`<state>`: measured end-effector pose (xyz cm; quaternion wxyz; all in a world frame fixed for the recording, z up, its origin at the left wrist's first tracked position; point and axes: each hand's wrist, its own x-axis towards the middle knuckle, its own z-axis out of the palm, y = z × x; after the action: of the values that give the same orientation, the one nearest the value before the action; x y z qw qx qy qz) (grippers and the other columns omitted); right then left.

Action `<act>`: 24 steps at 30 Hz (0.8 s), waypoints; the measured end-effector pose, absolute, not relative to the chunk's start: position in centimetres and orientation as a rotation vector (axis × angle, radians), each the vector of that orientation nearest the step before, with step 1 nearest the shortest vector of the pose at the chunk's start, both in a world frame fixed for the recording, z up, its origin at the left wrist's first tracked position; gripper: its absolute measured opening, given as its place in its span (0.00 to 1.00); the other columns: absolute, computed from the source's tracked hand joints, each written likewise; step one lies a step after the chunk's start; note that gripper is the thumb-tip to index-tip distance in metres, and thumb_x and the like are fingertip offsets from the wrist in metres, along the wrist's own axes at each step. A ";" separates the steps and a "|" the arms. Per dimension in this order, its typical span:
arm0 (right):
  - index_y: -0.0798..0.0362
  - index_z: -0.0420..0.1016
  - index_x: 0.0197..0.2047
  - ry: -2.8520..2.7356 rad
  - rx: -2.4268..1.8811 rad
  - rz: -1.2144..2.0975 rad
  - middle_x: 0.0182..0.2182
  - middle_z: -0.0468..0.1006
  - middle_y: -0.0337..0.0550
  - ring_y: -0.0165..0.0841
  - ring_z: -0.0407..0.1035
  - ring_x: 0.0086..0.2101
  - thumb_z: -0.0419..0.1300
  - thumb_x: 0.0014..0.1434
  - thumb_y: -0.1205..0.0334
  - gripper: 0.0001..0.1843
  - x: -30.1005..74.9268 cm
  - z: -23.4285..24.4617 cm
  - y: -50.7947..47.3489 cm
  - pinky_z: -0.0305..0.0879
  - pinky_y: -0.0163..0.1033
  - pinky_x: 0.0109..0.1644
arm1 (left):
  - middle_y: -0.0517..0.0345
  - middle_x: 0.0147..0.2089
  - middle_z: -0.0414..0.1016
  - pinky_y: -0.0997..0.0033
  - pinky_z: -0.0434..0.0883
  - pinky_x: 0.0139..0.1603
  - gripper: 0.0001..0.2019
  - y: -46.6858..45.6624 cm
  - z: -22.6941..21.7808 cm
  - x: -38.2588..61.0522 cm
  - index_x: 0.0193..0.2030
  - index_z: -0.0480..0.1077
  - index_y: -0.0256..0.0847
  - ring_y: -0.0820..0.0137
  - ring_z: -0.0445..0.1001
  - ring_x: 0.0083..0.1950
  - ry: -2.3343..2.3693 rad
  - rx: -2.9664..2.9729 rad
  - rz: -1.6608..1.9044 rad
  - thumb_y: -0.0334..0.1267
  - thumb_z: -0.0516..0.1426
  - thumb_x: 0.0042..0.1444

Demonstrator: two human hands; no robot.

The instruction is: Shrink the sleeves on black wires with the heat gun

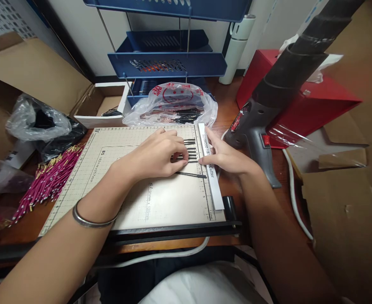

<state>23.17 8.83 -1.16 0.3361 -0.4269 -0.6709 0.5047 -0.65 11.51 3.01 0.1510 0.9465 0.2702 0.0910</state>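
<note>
A beige paper-cutter board (160, 198) with a printed grid lies in front of me. Several thin black tubes (190, 153) lie side by side on it, their ends against the white ruler strip (214, 181) along its right edge. My left hand (156, 155) lies palm down on the tubes, fingers curled and pressing them to the board. My right hand (227, 155) rests on the ruler strip, fingers stretched out flat, fingertips at the tube ends. One black tube (190, 174) lies a little apart, nearer to me.
A heap of pink wires (48, 179) with gold tips lies left of the board. Behind it are a clear plastic bag (173, 105) of black tubes, a blue shelf rack (167, 63) and cardboard boxes. A grey heat gun (258, 131) and red box (303, 97) stand right.
</note>
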 end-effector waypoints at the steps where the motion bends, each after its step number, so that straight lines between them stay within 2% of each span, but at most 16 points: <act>1: 0.53 0.51 0.79 -1.748 -1.109 1.316 0.76 0.65 0.51 0.52 0.60 0.74 0.68 0.51 0.64 0.56 23.2 -1.2 8.8 0.55 0.59 0.82 | 0.55 0.36 0.82 0.57 0.59 0.49 0.09 11.5 3.0 -0.6 0.38 0.83 0.42 0.61 0.70 0.42 0.775 2.719 0.261 0.36 0.59 0.65; 6: 0.52 0.53 0.78 -1.718 -1.099 1.326 0.75 0.65 0.52 0.52 0.61 0.73 0.69 0.51 0.64 0.54 23.1 -1.5 8.9 0.56 0.60 0.81 | 0.57 0.35 0.82 0.57 0.56 0.49 0.09 11.6 2.9 -0.8 0.37 0.82 0.43 0.61 0.70 0.42 0.770 2.727 0.264 0.37 0.60 0.66; 13: 0.52 0.56 0.74 -1.705 -1.145 1.299 0.73 0.67 0.54 0.54 0.58 0.75 0.69 0.49 0.64 0.51 22.9 -1.7 8.9 0.52 0.63 0.82 | 0.57 0.36 0.82 0.57 0.57 0.50 0.10 11.7 2.8 -0.8 0.38 0.83 0.43 0.62 0.70 0.42 0.765 2.717 0.274 0.37 0.59 0.66; 17: 0.54 0.56 0.74 -1.726 -1.137 1.281 0.73 0.66 0.56 0.54 0.60 0.73 0.68 0.49 0.63 0.50 22.7 -1.5 8.9 0.56 0.63 0.81 | 0.57 0.36 0.82 0.57 0.57 0.50 0.10 11.8 2.8 -0.8 0.37 0.83 0.43 0.61 0.71 0.43 0.759 2.723 0.279 0.37 0.59 0.67; 24: 0.58 0.55 0.74 -1.770 -1.192 1.213 0.69 0.70 0.57 0.53 0.66 0.68 0.67 0.50 0.64 0.50 22.6 -1.1 8.6 0.62 0.59 0.77 | 0.56 0.36 0.82 0.57 0.57 0.49 0.09 11.8 2.8 -0.8 0.37 0.82 0.43 0.61 0.71 0.42 0.755 2.726 0.275 0.37 0.60 0.66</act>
<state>22.65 8.63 -1.13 0.3367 -0.4574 -0.6789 0.4653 -0.83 11.80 2.77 0.1492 0.9484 0.2627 0.0958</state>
